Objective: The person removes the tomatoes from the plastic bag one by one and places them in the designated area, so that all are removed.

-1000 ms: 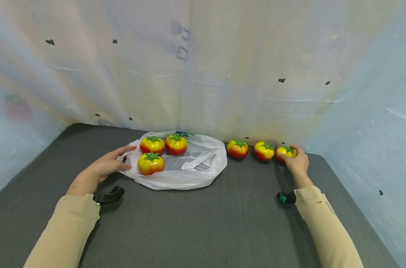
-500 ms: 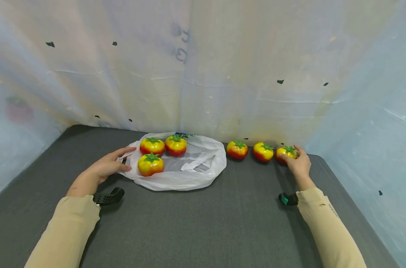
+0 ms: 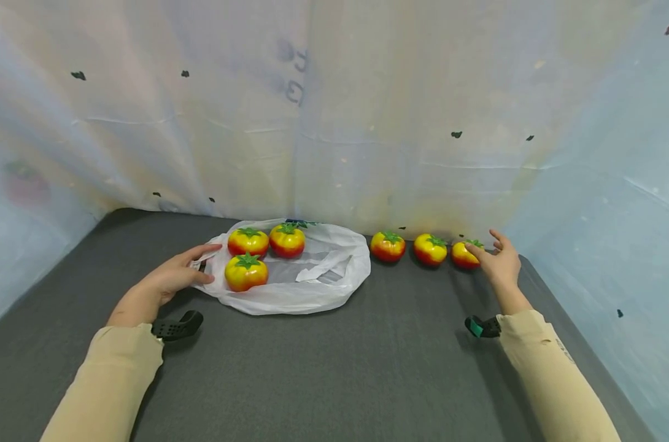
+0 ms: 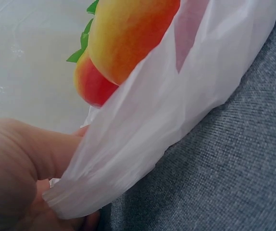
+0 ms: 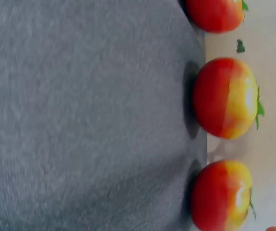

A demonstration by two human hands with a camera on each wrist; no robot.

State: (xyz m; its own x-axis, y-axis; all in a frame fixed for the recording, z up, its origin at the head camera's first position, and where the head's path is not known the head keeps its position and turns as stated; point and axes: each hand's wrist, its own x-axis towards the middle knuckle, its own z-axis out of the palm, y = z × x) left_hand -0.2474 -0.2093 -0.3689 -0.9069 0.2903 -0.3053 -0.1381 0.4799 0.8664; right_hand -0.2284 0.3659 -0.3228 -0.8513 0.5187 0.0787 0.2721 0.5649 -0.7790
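My left hand (image 3: 171,276) holds the left rim of a white plastic bag (image 3: 298,302) lying open on the table. In the left wrist view the thumb is inside the bag's edge (image 4: 128,159), fingers on the outside. Three red-and-yellow tomatoes with green leafy tops sit in the bag: a back-left tomato (image 3: 248,244), a back-right tomato (image 3: 287,241) and a front tomato (image 3: 246,274). My right hand (image 3: 502,267), fingers spread, is beside the rightmost tomato (image 3: 464,256) and holds nothing. Left of it stand a middle tomato (image 3: 430,250) and another tomato (image 3: 387,247).
The dark grey table (image 3: 334,368) meets a pale hanging sheet (image 3: 356,153) just behind the tomatoes. A bluish sheet (image 3: 605,245) closes off the right side. Black wrist devices (image 3: 177,325) project from both wrists.
My right hand has let go of the rightmost tomato and drawn back to the right, fingers spreading. That tomato stays in the row. The left hand keeps its place on the bag.
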